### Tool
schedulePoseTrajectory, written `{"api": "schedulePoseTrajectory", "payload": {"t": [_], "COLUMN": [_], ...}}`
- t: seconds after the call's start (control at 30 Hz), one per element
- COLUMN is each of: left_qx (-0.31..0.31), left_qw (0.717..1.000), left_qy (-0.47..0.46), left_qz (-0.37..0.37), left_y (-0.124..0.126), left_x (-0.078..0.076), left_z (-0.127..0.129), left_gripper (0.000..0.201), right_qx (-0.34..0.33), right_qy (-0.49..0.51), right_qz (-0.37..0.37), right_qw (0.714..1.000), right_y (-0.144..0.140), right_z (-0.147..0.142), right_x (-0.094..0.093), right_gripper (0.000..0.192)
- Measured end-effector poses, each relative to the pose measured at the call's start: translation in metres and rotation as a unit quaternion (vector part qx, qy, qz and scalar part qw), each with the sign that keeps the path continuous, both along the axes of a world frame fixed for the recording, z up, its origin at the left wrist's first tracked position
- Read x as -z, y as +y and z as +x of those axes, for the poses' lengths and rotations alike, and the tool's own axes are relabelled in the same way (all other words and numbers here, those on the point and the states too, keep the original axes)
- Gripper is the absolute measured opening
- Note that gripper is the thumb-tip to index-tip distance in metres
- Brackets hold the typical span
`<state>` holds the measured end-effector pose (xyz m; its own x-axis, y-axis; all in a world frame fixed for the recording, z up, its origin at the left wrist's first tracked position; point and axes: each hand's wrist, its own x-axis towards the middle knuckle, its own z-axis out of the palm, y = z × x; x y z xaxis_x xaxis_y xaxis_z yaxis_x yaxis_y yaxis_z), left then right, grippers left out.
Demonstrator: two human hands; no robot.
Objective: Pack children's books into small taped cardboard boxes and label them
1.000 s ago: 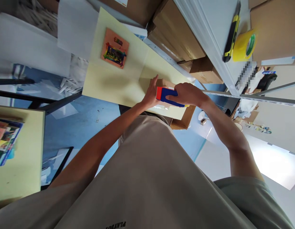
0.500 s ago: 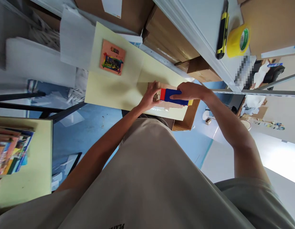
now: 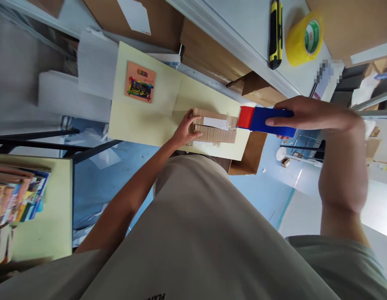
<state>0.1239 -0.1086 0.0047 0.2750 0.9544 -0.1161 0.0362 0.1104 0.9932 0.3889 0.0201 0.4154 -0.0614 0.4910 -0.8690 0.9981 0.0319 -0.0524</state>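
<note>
A small corrugated cardboard box lies on the pale yellow tabletop, with a white label and a dark seam along its top. My left hand grips its left end, thumb and fingers on opposite sides. In my right hand is a blue and red tape dispenser, held by its blue body. Its red head is close to the box's right end; whether tape joins them, I cannot tell. Something clear and shiny shows along the box's near side.
An orange-pink picture booklet lies farther left on the tabletop. An open brown carton stands below its right end. On the shelf above are a yellow-black utility knife and a yellow tape roll. Stacked books are at lower left.
My right hand has drawn the tape dispenser to the right, off the top of the box, uncovering the label and seam. My left hand still grips the box's left end. The view has shifted slightly.
</note>
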Motion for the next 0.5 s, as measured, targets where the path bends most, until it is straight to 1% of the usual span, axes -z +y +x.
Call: {"api": "schedulePoseTrajectory", "payload": {"t": [0.07,0.17,0.27,0.37,0.43,0.5], "left_qx": [0.004,-0.004,-0.027,-0.057,-0.103,-0.153], "left_qw": [1.0,1.0,0.999,0.997,0.994,0.987], "left_qy": [0.016,0.031,0.041,0.044,0.029,-0.014], "left_qz": [0.0,-0.005,-0.005,-0.001,-0.01,-0.051], "left_y": [-0.001,-0.002,-0.005,-0.008,-0.011,-0.014], "left_x": [0.0,-0.002,-0.007,-0.017,-0.025,-0.033], "left_z": [0.002,0.005,0.01,0.011,0.008,0.003], "left_gripper": [0.088,0.085,0.082,0.079,0.073,0.06], "right_qx": [-0.012,-0.034,-0.05,-0.058,-0.059,-0.06], "right_qy": [0.039,0.039,0.044,0.051,0.051,0.048], "right_qz": [-0.007,-0.007,-0.006,-0.002,-0.004,-0.006], "right_qw": [0.999,0.999,0.998,0.997,0.997,0.997], "right_y": [-0.008,-0.016,-0.02,-0.02,-0.02,-0.02], "right_z": [-0.005,-0.009,-0.015,-0.027,-0.037,-0.048], "right_x": [0.015,0.027,0.026,0.023,0.022,0.024], "right_gripper": [0.065,0.069,0.072,0.073,0.073,0.073]}}
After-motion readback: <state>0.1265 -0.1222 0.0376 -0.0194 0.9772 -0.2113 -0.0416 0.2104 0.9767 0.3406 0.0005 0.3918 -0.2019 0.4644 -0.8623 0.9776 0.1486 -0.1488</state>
